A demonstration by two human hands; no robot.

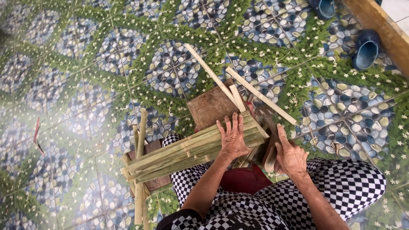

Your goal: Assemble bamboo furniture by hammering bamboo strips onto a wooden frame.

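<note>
The left hand [233,138] lies flat on a bundle of green bamboo strips [191,151], fingers spread and pressing down. The bundle rests across the lap and a wooden block [211,106]. The right hand [289,155] curls its fingers around a dark tool handle [269,147]. To do this well, press the strips firmly so none slide, and keep the left fingers away from the tool. Three loose pale sticks [260,94] lie on the floor. Two blue shoes [365,50] sit near the wall.
</note>
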